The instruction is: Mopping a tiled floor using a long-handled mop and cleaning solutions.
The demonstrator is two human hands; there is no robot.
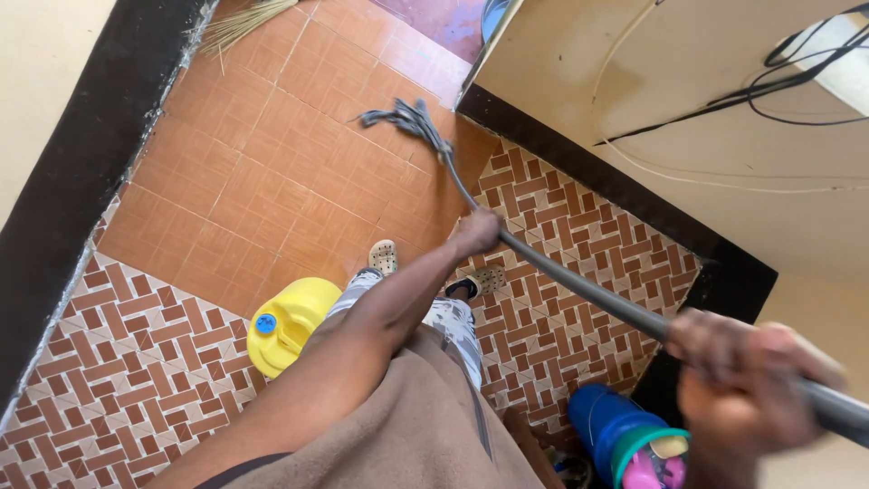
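The right hand (751, 380) is blurred; the mop handle (579, 285) and the blue container (602, 421) are cut by the picture's edge.

Containers only, no signs or screens. 1 yellow jerrycan (291, 323) with blue round cap on the patterned tiles, just left of the person's legs. 1 blue container (605, 418) at bottom right, touching a pink bottle (654, 465) with a teal rim. Labels not readable on any.
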